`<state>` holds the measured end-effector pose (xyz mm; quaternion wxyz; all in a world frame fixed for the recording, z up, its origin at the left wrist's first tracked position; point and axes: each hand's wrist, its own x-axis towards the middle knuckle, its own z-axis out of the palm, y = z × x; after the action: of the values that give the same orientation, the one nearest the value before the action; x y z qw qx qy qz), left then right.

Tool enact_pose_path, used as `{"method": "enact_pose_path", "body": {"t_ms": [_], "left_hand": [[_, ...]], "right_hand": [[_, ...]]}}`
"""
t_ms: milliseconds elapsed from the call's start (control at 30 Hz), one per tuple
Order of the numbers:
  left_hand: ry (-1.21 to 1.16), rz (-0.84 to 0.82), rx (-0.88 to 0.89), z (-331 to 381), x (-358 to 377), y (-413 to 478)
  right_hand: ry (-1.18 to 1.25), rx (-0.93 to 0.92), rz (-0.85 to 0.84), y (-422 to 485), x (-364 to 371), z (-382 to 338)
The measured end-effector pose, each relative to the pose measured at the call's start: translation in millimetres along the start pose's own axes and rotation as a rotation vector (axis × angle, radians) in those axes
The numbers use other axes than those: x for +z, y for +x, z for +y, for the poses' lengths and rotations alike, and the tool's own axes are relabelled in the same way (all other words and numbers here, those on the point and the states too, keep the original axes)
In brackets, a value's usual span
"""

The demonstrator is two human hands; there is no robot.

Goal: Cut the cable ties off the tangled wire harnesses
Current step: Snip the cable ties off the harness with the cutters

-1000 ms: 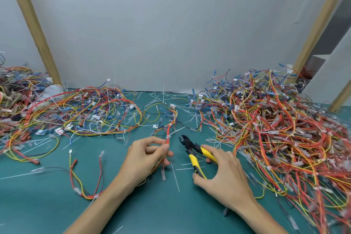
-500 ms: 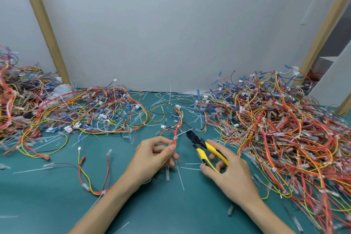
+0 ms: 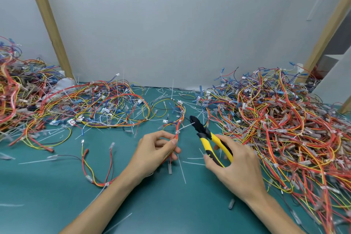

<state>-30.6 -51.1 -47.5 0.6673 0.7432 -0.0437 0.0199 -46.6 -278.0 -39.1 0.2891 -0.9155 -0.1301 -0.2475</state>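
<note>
Head view showed the left hand (image 3: 153, 150) just left of centre. Its grip was pinched on a red-and-orange harness (image 3: 178, 126), with thumb and forefinger right below a white cable tie (image 3: 185, 127) whose tail stuck out toward 2 o'clock. The right hand (image 3: 237, 165) sat at 4 o'clock from it, its grip wrapped round the yellow handles of the cutters (image 3: 207, 135). Their black nose pointed to 11 o'clock, just beside the tail's tip. I could not tell whether the blades were parted.

The harness ran on toward 12 o'clock into loose loops, and its other end trailed over the green bench (image 3: 57, 195) to 8 o'clock. A big tangled pile (image 3: 275, 119) filled 3 o'clock and another heap (image 3: 95, 104) lay at 10 o'clock, with clipped tie tails (image 3: 181, 169) strewn between.

I judged the main risk was the nose biting only the tail, leaving the loop fastened. The band looked snug on the wires, so a blade pushed under it could nick insulation. The pinching fingertips sat close to the cut line and could be caught. A tug might also drag the loops at 12 o'clock into a fresh snarl.
</note>
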Motion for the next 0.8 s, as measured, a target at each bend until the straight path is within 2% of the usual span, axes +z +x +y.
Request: {"method": "enact_pose_path", "body": {"t_ms": [200,433,633,800], "left_hand": [[-0.019,0.0,-0.014,-3,0,1],[0.03,0.009,0.021,-3,2,6],[0.065,0.024,0.039,-2,5,5],[0.053,-0.002,0.013,-4,3,6]], "right_hand": [[-0.007,-0.029,-0.136,6,2,14],[0.015,0.005,-0.211,12,22,12],[-0.038,0.104,-0.119,33,30,9],[0.002,0.111,-0.05,30,30,12]]}}
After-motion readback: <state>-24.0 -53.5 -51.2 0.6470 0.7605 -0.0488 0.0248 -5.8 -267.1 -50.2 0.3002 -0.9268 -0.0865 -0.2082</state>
